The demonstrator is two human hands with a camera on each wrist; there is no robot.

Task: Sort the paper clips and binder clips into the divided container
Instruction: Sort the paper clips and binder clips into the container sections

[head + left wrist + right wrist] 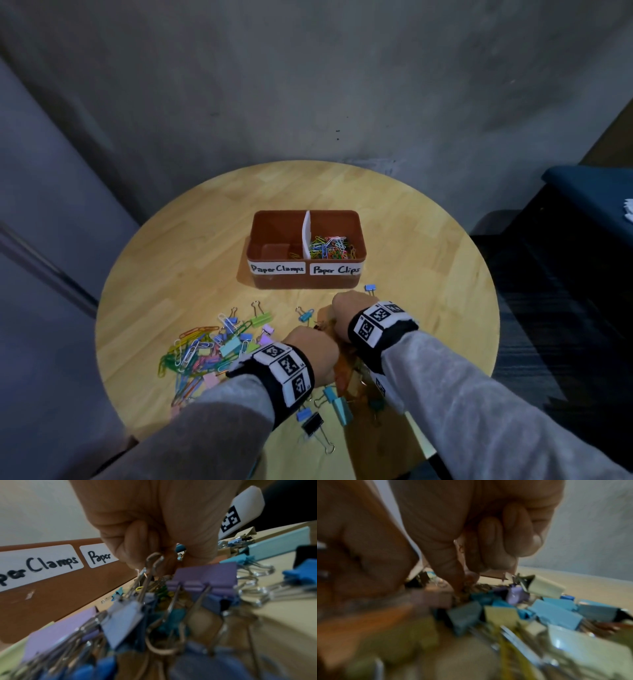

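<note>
- Lying at my left on the table (191, 240), mixed paper clips (186, 349).
- My left hand (313, 353) curls round binder clips (202, 580); container (306, 249) beyond.
- My right hand (344, 315) curls into the pile; its hold I cannot tell.

Looks like an office/meeting nook: round wood table (191, 240) under hands, bare concrete wall (308, 85) ahead, upholstered seat (589, 192) far right.

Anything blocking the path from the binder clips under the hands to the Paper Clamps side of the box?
Nothing visible does. Bare table lies between the binder clip pile under both hands and the container. The Paper Clamps compartment is open-topped and nearly empty; only the container's front wall must be cleared.
</note>
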